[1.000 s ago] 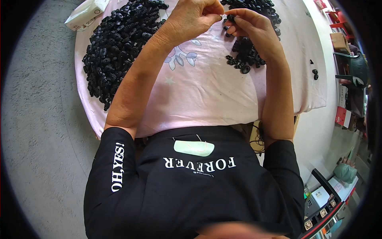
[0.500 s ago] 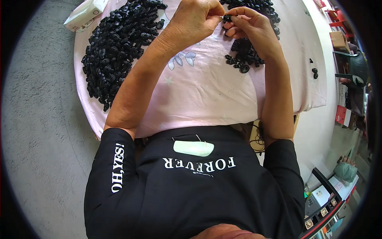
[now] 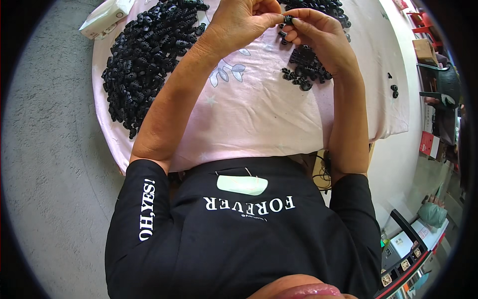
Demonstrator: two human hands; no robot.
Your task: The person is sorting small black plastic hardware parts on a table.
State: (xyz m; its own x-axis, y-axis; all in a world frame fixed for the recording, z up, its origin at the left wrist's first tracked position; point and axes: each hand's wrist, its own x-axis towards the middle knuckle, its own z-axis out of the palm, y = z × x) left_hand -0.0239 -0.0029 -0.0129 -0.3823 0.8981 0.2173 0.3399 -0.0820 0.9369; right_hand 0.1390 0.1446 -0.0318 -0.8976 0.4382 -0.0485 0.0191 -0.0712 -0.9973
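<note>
My left hand (image 3: 242,22) and my right hand (image 3: 321,39) meet over the far part of the cloth-covered table. Between their fingertips is a small black plastic piece (image 3: 288,20), which looks like a cord lock. My right thumb and fingers pinch it from the right. The left thumb and forefinger press together at its left side, the other left fingers curled. Left of my left forearm lies a large heap of black plastic parts (image 3: 142,65). Smaller round black parts (image 3: 306,67) lie in a pile just below my right hand, and more show behind it.
A pink patterned cloth (image 3: 259,119) covers the table. At the far left stands a white box (image 3: 105,19). A few loose black parts (image 3: 394,91) lie near the right edge. Beyond are a cardboard box (image 3: 424,52) and a dark chair (image 3: 445,82).
My left hand has shifted slightly right, its thumb and forefinger now at the black piece. The right hand stays nearly in place and still pinches it.
</note>
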